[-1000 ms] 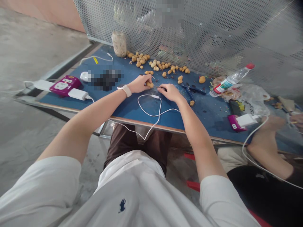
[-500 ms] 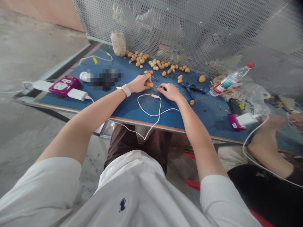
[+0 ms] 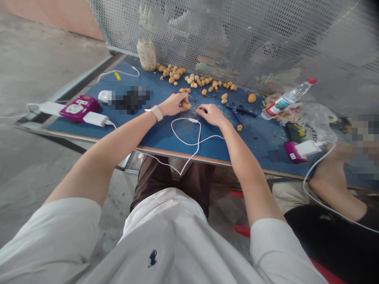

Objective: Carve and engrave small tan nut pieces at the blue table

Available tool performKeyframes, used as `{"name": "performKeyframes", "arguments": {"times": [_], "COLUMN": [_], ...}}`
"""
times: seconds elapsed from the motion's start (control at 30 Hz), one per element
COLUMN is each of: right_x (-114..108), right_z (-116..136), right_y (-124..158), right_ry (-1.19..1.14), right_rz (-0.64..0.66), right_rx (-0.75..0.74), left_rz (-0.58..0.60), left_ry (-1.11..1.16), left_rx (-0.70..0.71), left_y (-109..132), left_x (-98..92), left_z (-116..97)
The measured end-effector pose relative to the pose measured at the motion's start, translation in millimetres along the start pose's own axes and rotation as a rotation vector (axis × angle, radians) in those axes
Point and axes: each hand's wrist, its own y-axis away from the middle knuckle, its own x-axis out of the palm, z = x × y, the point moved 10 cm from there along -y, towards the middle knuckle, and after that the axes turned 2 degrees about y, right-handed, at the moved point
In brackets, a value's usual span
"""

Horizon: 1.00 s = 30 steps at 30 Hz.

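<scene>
My left hand [image 3: 174,105], with a white watch on the wrist, rests on the blue table [image 3: 166,134] and pinches a small yellow-brown round fruit [image 3: 186,105] between its fingers. My right hand [image 3: 211,114] lies just to the right of it with fingers curled together against the tabletop; what they grip is too small to make out. Several more of the same fruits [image 3: 195,81] are scattered behind my hands, near the mesh screen. A white cable [image 3: 189,140] loops on the table in front of my hands.
A jar [image 3: 147,54] stands at the back by the perforated metal screen [image 3: 237,39]. Purple and white chargers [image 3: 79,110] lie at the left, a plastic bottle [image 3: 288,98], a plastic bag [image 3: 314,122] and blue pliers [image 3: 241,112] at the right. Another person's arm [image 3: 334,185] rests at the far right.
Both hands have stayed in place with the fruit between them. The view has shifted slightly.
</scene>
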Motion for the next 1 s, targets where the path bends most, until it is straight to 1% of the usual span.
{"name": "performKeyframes", "arguments": {"times": [0.17, 0.37, 0.6, 1.0], "right_x": [-0.1, -1.8, -1.3, 0.5], "right_z": [-1.2, -3.3, -7.4, -9.0], "right_y": [-0.5, -0.3, -1.1, -2.0], "right_ry": [-0.031, -0.051, -0.116, -0.101], "right_rz": [-0.008, -0.008, -0.022, -0.011], "right_rx": [-0.011, -0.027, -0.032, -0.028], "left_rz": [0.013, -0.015, 0.008, 0.022], "left_ry": [0.008, -0.011, 0.001, -0.024], "left_rx": [-0.003, -0.061, -0.039, -0.067], "left_y": [-0.5, -0.9, -0.6, 0.6], "left_x": [1.9, -0.8, 2.8, 2.1], "left_z": [4.9, 16.3, 13.0, 8.2]}}
